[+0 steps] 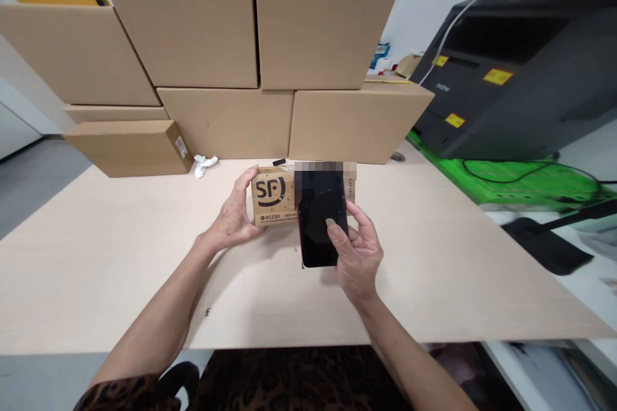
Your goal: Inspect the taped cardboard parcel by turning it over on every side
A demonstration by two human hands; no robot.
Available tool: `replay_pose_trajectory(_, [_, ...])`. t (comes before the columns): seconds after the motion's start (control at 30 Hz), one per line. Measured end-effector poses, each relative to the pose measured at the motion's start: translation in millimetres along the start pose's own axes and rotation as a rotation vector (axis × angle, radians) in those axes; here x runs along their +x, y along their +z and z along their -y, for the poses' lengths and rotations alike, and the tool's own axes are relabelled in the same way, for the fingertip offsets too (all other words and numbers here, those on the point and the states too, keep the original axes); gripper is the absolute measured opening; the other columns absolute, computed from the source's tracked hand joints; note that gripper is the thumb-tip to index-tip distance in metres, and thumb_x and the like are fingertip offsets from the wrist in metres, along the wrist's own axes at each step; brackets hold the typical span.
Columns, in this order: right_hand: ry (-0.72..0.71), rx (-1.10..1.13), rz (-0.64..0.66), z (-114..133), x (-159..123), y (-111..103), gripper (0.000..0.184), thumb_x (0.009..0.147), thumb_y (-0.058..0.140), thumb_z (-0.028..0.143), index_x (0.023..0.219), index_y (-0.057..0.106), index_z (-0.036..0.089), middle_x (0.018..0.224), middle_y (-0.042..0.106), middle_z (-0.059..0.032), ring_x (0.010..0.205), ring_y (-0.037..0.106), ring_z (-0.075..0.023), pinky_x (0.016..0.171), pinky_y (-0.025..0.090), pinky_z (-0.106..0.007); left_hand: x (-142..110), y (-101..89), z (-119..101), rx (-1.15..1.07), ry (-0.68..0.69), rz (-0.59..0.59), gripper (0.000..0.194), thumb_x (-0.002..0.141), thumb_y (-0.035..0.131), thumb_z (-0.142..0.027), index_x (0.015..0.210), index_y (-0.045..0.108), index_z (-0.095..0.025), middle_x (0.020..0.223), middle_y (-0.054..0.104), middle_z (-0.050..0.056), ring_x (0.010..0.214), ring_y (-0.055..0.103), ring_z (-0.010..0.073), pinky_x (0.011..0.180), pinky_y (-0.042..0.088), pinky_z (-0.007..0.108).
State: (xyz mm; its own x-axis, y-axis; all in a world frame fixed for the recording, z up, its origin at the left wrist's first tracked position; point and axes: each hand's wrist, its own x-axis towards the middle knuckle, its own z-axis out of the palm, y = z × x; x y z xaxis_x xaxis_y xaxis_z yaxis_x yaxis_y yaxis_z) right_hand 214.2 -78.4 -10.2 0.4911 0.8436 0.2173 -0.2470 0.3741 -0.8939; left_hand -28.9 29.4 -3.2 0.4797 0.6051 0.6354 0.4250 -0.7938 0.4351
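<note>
My left hand (234, 215) grips the left end of a small cardboard box (274, 198) printed with black "SF" lettering and a number, its thumb low and its fingers at the upper corner. In my right hand (359, 247) is a black smartphone (318, 231), upright with its dark screen toward me and my thumb lying on the glass. The phone stands in front of the box and hides its middle and part of its right side. A pixelated patch covers the phone's top.
Large cardboard boxes (207, 26) are stacked along the table's back edge. A flat carton (139, 148) and crumpled white paper (205, 165) lie at back left. A small black object (279, 162) sits behind the held box. On the right are a dark printer (506, 77) and a black stand (549, 244).
</note>
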Motion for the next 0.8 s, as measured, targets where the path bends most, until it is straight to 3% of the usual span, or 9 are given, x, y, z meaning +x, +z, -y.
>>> replay_pose_trajectory(0.5, [-0.057, 0.029, -0.011, 0.1, 1.8, 3.1, 0.044, 0.082, 0.092, 0.034, 0.122, 0.076, 0.028, 0.093, 0.087, 0.0019, 0.081, 0.082, -0.0156, 0.081, 0.071, -0.032, -0.1, 0.5, 2.0, -0.001, 0.024, -0.009, 0.124, 0.076, 0.090, -0.028, 0.172, 0.012, -0.027, 0.172, 0.033, 0.026, 0.158, 0.042, 0.0482, 0.127, 0.042, 0.073])
replay_pose_trajectory(0.8, [-0.068, -0.015, 0.069, -0.3, 2.8, 1.2, 0.041, 0.089, 0.086, 0.036, 0.128, 0.075, 0.030, 0.101, 0.087, 0.0004, 0.092, 0.083, -0.0182, 0.092, 0.071, -0.038, -0.4, 2.7, 4.1, -0.009, 0.045, -0.032, 0.125, 0.075, 0.090, -0.028, 0.172, 0.013, -0.027, 0.171, 0.035, 0.025, 0.158, 0.042, 0.0495, 0.126, 0.042, 0.075])
